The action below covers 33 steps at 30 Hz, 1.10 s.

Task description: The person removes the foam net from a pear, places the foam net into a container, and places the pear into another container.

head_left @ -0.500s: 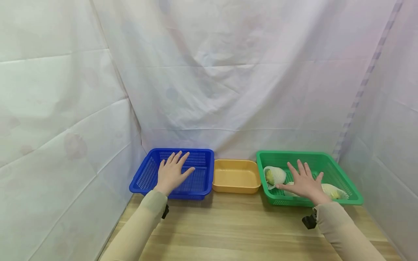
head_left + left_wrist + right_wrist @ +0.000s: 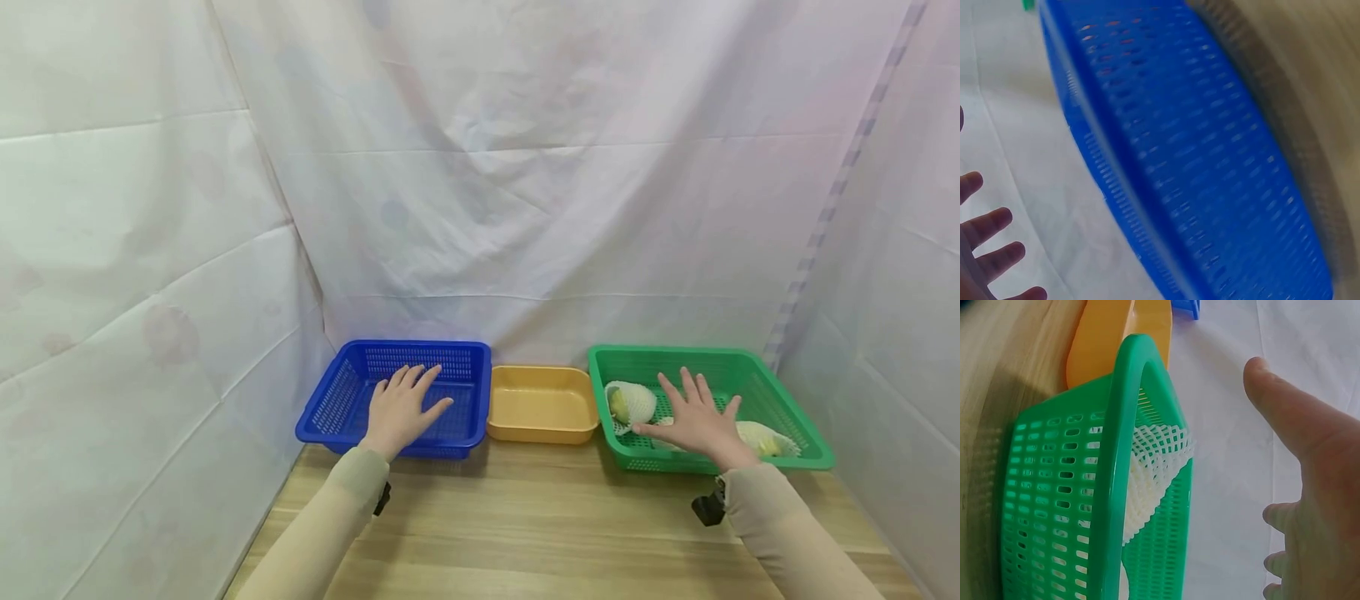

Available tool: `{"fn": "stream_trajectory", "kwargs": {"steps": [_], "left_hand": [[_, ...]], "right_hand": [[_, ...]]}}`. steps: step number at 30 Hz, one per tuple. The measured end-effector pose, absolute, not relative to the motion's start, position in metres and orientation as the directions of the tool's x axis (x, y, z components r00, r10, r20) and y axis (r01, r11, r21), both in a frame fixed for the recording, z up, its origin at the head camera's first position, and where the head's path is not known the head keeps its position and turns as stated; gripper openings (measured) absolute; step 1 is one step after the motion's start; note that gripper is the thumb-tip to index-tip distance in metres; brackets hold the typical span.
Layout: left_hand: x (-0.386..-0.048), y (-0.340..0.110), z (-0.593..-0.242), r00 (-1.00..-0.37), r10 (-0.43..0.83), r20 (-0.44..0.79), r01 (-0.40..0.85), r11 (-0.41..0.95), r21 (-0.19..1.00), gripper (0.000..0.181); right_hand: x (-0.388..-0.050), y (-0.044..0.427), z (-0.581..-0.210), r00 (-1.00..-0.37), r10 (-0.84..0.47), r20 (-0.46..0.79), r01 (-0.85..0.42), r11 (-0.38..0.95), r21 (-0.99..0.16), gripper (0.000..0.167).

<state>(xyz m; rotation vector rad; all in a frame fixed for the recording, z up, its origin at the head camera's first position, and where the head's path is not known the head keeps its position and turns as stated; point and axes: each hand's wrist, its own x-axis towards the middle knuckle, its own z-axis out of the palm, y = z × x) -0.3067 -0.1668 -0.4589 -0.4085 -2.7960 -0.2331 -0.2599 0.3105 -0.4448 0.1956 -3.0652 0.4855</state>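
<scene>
Over the blue basket, my left hand is held with fingers spread and holds nothing. In the left wrist view its fingers stand apart from the basket's wall. My right hand hovers above the green basket, fingers splayed, also without anything in it. Inside the green basket lies a yellow-green fruit in a white foam net. Another netted fruit lies at the right, and a further net is partly hidden by my right hand.
A shallow orange-yellow tray stands between the two baskets. All three stand on a wooden table. Behind them hangs a white cloth, with more cloth along the left side and the right side.
My left hand has come down and slightly to the right over the blue basket, its fingers closer together. The right hand stays nearly where it was.
</scene>
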Motion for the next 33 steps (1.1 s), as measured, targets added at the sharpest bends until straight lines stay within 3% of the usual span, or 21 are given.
{"fn": "stream_trajectory", "kwargs": {"steps": [9,21,33], "left_hand": [[-0.302,-0.159,-0.479,-0.922,0.281,0.266,0.317,0.943,0.099,0.069],[-0.292,-0.148,-0.500,-0.904,0.317,0.287,0.358,0.928,0.101,0.064],[-0.284,-0.136,-0.511,-0.892,0.373,0.254,0.400,0.914,0.062,0.069]], "right_hand": [[-0.260,0.312,-0.447,-0.991,-0.117,0.059,-0.130,0.942,-0.311,0.112],[-0.260,0.311,-0.451,-0.992,-0.124,0.033,-0.128,0.945,-0.301,0.113],[-0.259,0.311,-0.451,-0.992,-0.118,0.038,-0.124,0.945,-0.304,0.114]]}}
